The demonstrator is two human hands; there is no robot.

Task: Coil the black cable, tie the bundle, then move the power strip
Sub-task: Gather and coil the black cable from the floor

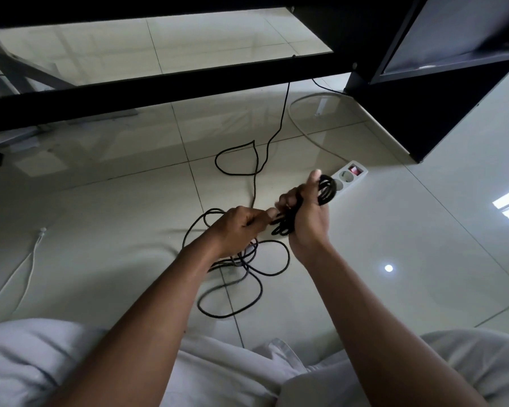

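The step in hand looks like coiling: the person is gathering the cable (249,268) into loops, and much of it is not yet taken up. To do it well, each new loop should probably match the ones already held, laid flat beside them rather than crossed over, with the left hand (238,227) feeding slack in even lengths and giving the strand a slight twist so it does not kink. The tangle on the floor (100,201) should be shaken loose before it is drawn in, since several loops there overlap and could knot if pulled hard. The right hand (307,214) is closed around the bundle (325,190), its fingers wrapped over the middle of the loops and the thumb raised at the top; dark loop ends stick out above and below the fist. The left hand is also closed, its fingers pinching a strand just beside the bundle, almost touching the right hand. From there the cable drops to the loose pile below the forearms, then runs away across the tiles toward the desk (159,86). The strip (348,176) lies on the floor just beyond the right hand, partly hidden by it, untouched.
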